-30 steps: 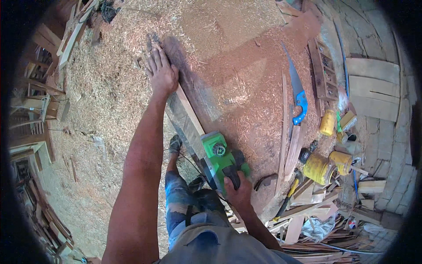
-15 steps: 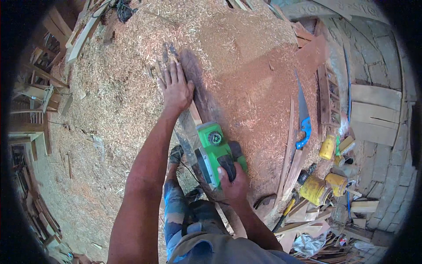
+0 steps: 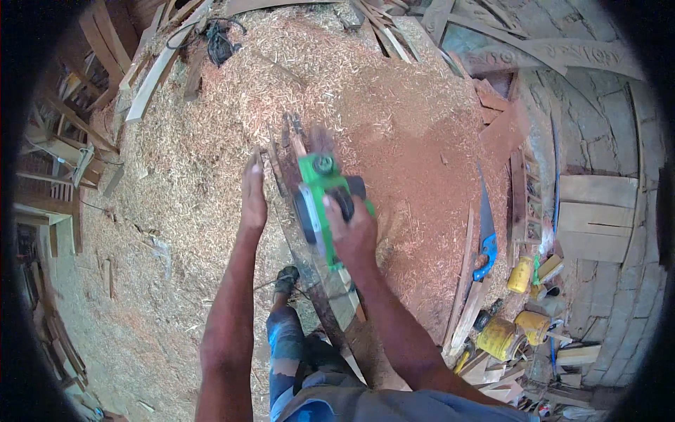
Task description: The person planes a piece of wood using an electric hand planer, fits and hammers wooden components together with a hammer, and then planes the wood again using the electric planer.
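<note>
From where I'm standing: green power planer [image 3: 320, 188] is straight out at 12 o'clock from the operator, sitting over a narrow wood strip [image 3: 298, 143] that shows ahead of it at 11. Strip lies along a dark, worn plank [image 3: 318, 294] running roughly 11 to 5. Right hand [image 3: 355, 235] is wrapped round the planer's black rear handle [image 3: 342, 202], closed grip. Left hand [image 3: 254, 200] is at 9 o'clock from the planer, fingers straight and together, nothing in it that I can see; can't tell whether it touches the plank edge. Handling, my read: planer is hard-shelled, fairly heavy, weight in the body, so one-handed it'd want to tip or twist. Rear handle is the main hold; front knob [image 3: 323, 164] looks like the spot for a second hand. Keep fingers off the underside. Strip should be light, stiff along its length, a bit slippery with dust; hold it by the sides, clear of the planer's path. Shavings [image 3: 211, 141] all round, likely poor footing. Handsaw [image 3: 486, 235] at 3, yellow container [image 3: 498, 337] at 4, both well apart.
</note>
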The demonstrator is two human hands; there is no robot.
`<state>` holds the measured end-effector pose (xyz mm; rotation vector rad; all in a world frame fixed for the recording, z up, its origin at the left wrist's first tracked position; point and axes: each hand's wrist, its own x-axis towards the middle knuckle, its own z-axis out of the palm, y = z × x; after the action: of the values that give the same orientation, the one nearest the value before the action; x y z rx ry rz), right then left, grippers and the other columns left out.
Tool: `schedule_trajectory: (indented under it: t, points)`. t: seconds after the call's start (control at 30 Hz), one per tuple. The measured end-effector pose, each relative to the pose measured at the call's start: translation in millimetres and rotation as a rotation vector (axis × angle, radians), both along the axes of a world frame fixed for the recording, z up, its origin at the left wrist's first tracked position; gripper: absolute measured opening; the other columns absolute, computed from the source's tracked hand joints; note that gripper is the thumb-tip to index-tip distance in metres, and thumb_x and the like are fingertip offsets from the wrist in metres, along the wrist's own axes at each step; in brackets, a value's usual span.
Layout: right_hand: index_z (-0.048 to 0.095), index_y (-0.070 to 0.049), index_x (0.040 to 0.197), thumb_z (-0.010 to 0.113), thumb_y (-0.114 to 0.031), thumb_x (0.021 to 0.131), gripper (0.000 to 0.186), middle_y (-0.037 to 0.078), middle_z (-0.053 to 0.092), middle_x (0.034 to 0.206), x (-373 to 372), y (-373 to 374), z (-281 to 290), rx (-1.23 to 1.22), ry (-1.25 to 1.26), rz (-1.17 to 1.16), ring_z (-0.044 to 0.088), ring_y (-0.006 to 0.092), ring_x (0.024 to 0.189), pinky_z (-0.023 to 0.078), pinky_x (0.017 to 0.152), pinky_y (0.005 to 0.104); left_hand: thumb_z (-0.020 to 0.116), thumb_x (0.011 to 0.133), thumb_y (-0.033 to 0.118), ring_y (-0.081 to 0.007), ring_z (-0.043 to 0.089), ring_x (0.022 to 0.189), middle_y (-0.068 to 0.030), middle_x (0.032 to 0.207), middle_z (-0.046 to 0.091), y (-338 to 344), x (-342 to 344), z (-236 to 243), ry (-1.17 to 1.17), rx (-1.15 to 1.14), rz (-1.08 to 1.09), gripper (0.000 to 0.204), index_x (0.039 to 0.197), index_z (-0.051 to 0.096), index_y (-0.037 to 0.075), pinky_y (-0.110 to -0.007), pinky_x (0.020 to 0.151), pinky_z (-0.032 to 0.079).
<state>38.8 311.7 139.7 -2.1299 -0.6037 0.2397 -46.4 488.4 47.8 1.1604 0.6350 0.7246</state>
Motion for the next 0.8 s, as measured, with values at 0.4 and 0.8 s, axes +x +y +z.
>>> schedule_trajectory:
  t: [0.4, 0.8]
  points:
    - [0.069, -0.001, 0.099, 0.066, -0.043, 0.09, 0.043, 0.019, 0.068, 0.081, 43, 51, 7, -0.018, -0.035, 0.121, 0.068, 0.0319, 0.079, 0.052, 0.072, 0.0411, 0.044, 0.1, 0.048, -0.0393, 0.038, 0.138, -0.0269, 0.145, 0.044, -17, 33, -26, 0.183, 0.133, 0.189, 0.07, 0.143, 0.041, -0.008, -0.042, 0.117, 0.025]
    - [0.058, 0.002, 0.099, 0.071, -0.033, 0.09, 0.038, 0.009, 0.061, 0.068, -151, -326, 5, -0.257, 0.068, -0.034, 0.061, 0.0173, 0.056, 0.05, 0.055, 0.033, 0.047, 0.097, 0.042, -0.0466, 0.019, 0.145, -0.0182, 0.157, 0.029, -2, 127, -61, 0.512, 0.816, 0.242, 0.068, 0.152, 0.025, 0.009, -0.058, 0.116, 0.018]
